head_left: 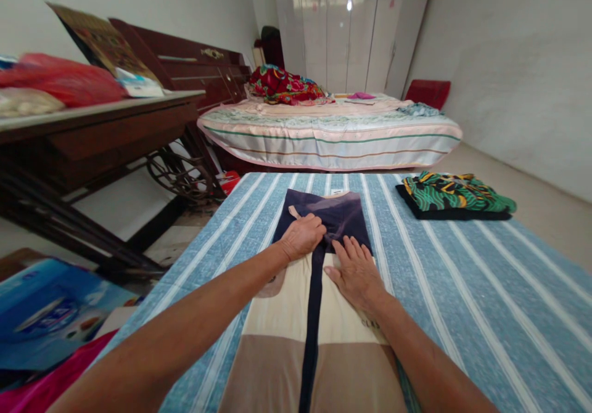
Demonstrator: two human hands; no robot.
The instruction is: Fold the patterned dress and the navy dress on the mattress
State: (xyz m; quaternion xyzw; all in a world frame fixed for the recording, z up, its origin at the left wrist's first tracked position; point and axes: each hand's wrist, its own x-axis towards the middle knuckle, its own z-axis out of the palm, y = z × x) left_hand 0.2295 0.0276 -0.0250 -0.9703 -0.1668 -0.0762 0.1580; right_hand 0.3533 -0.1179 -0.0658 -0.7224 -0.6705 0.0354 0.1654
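Note:
A colour-block shirt (356, 363), navy at the top with cream and tan below, lies lengthwise on the striped blue sheet (444, 314). A dark strip runs down its middle, and small lettering shows near my right wrist. My left hand (303, 235) is closed, its curled fingers pinching the navy cloth near the top of the dark strip. Beside it, my right hand (356, 272) rests on the shirt with fingers spread, across the edge between navy and cream. The shirt's lower end runs out of the picture.
Folded green patterned clothes (457, 192) sit on black cloth at right. Ahead stands another bed (333, 145) with a red floral quilt (284, 84). A sewing-machine table (106, 120) holding a red bag (69, 80) is at left, above a blue box (55, 314).

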